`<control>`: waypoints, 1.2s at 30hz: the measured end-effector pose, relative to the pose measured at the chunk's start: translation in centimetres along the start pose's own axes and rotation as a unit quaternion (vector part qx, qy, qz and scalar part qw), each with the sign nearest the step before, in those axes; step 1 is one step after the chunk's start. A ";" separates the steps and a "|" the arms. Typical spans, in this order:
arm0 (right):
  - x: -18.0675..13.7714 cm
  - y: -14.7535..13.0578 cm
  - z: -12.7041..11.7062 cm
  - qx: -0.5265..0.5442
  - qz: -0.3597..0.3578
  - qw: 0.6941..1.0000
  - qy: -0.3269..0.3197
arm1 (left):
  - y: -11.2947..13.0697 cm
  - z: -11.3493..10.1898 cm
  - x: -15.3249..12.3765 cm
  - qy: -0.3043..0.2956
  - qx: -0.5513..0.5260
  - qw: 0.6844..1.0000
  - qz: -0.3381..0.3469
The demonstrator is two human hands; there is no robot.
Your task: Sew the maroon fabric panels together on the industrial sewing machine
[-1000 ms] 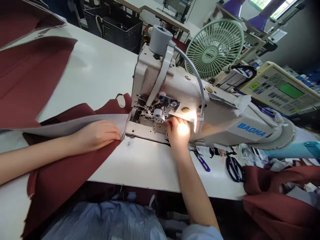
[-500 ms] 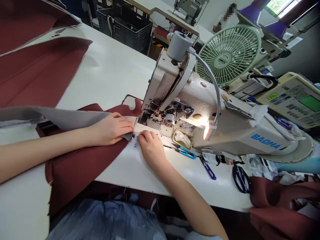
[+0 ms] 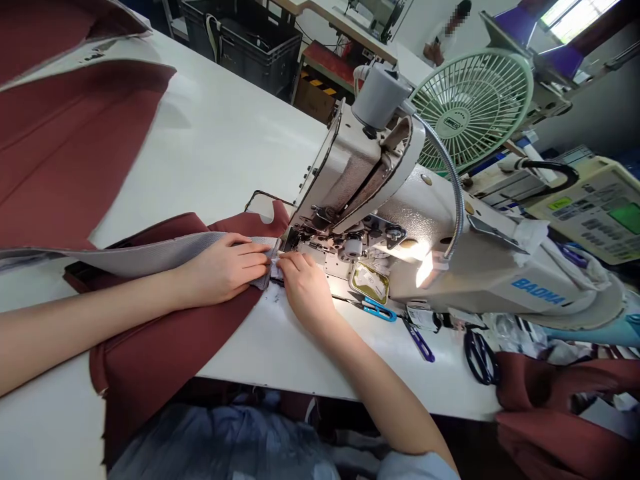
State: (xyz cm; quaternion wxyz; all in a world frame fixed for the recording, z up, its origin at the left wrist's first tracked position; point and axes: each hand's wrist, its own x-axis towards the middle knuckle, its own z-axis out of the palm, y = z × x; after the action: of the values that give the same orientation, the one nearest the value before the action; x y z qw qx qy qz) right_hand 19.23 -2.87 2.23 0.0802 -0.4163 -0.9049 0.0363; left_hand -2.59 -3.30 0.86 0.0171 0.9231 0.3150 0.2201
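Observation:
My left hand lies on a grey fabric strip laid over dark red cloth, its fingers pressed together at the strip's end. My right hand meets it there, fingertips pinching the strip's corner just in front of the needle area of the cream sewing machine. Both hands sit at the left end of the machine bed, under the lamp's light.
Blue thread snips, a purple tool and dark scissors lie by the machine's base. A green fan and a control panel stand behind. More red cloth lies at the far left and lower right.
My right hand left the lit spot under the machine arm and came left to the strip's end beside my left hand. The view shifted slightly toward the machine head.

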 end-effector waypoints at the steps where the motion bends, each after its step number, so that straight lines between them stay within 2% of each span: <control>1: 0.2 0.0 0.1 0.001 0.013 1.000 0.008 | 0.0 0.0 0.0 -0.004 -0.003 1.000 0.000; 5: 0.1 0.1 0.4 0.006 0.049 0.998 0.039 | -0.1 -0.1 -0.1 -0.011 -0.013 1.000 -0.002; 8: -0.3 0.1 0.5 0.015 0.050 0.998 0.041 | -0.2 0.0 -0.2 -0.011 -0.018 1.000 -0.002; 12: -0.4 0.2 0.5 0.011 0.047 0.998 0.029 | -0.3 -0.2 -0.3 -0.002 -0.034 0.999 -0.024; 18: 0.1 -0.3 0.2 -0.001 0.054 0.999 -0.007 | -0.1 -0.9 -0.1 0.048 -0.049 0.995 -0.071; 22: 0.5 -0.7 0.2 0.000 0.072 0.997 -0.020 | -0.2 -0.7 -0.1 0.025 -0.038 0.996 -0.071; 27: 0.2 -0.2 0.3 0.015 0.073 0.997 0.010 | -0.4 -0.4 -0.2 -0.019 -0.012 0.998 -0.050; 36: -0.3 -0.5 0.1 0.023 0.064 0.997 0.031 | -0.4 -0.3 -0.2 -0.022 -0.031 0.997 -0.061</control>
State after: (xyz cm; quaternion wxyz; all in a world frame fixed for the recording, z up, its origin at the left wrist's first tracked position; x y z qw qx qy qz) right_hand 19.03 -3.48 2.20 0.1153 -0.4721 -0.8726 0.0490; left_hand -3.11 -3.19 1.00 0.0660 0.9057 0.3636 0.2078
